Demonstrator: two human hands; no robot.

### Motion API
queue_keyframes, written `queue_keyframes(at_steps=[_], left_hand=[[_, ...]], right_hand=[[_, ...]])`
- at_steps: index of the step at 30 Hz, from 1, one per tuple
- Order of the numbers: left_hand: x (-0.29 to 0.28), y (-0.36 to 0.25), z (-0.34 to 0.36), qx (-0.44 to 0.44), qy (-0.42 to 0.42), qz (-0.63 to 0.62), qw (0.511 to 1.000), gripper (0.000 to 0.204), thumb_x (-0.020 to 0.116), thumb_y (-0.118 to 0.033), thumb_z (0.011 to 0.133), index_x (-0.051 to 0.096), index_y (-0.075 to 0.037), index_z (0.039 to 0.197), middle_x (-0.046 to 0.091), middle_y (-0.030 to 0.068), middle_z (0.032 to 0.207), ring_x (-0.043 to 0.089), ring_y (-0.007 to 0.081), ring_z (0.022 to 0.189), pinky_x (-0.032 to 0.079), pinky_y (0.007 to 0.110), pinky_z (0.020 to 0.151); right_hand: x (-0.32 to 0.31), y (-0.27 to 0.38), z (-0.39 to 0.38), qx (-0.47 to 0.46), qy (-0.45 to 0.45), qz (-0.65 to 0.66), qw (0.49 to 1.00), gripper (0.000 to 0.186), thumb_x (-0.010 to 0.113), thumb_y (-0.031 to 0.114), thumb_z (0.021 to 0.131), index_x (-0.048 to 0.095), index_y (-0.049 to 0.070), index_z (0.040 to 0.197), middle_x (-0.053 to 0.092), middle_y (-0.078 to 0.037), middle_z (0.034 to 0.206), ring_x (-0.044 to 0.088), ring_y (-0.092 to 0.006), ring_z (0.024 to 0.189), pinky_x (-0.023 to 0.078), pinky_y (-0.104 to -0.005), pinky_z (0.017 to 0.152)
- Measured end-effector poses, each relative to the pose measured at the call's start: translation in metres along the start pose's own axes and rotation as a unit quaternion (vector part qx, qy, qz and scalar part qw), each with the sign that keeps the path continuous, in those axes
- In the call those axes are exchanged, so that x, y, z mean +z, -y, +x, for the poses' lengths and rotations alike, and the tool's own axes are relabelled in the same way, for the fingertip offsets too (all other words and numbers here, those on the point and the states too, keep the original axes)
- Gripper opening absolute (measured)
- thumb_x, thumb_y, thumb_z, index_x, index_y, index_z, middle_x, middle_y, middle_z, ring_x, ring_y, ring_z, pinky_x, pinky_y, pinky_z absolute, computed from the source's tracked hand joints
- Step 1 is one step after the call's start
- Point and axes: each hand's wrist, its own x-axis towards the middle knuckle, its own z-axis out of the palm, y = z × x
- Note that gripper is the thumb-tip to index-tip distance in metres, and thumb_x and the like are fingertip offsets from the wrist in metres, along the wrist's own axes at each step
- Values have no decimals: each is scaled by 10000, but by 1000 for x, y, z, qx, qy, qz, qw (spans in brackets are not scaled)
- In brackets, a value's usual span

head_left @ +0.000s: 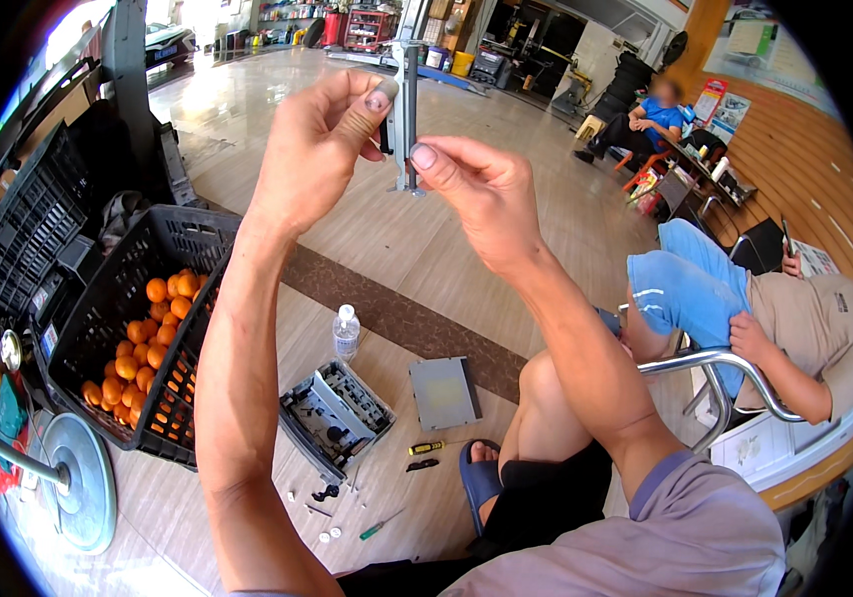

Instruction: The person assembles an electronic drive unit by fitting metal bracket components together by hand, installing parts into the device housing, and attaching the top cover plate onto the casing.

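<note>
Raised before me is a long, narrow grey strip-like part [410, 109] with a dark bar along one side; its exact kind I cannot make out. My left hand [312, 149] pinches its left edge between thumb and fingers. Lower down, my right hand [486, 194] grips the right side near the bottom end. On the floor below lies an opened grey device housing [337, 418] with inner parts showing. Beside it rests a flat grey metal panel [444, 393]. Nearby are a yellow-handled screwdriver [426, 449], a green-handled screwdriver [380, 525] and small white round parts [331, 535].
A black crate [173, 438] of oranges [138, 358] stands at left, near a round grey base [78, 483]. A water bottle [346, 333] stands behind the housing. One person in beige [804, 318] sits close right; another in blue [660, 114] sits farther back.
</note>
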Motion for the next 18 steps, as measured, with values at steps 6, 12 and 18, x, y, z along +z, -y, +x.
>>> queue_keyframes(at_steps=[6,12,18], left_hand=[[-2,-4,1,-4,-3,-9,1000,229,583,-180,989,638,35,1045,643,27,796,573,77,703,506,242,634],[-2,-2,-1,-25,19,-5,1000,233,590,-188,986,638,35,1036,639,22,784,572,78,698,505,241,628],[7,1,1,-81,-15,-83,993,230,630,-199,964,675,17,1030,649,1,757,552,62,695,486,237,663]], right_hand=[[-1,-3,2,-31,-5,17,999,224,714,121,897,690,-46,1044,704,-59,914,618,-83,821,508,-234,720],[1,-3,1,-7,19,21,1000,213,710,117,897,680,-48,1028,705,-67,909,627,-91,810,519,-246,720],[0,-6,2,-2,-6,5,1000,195,710,124,900,684,-38,1005,686,-42,842,589,-71,739,488,-228,650]])
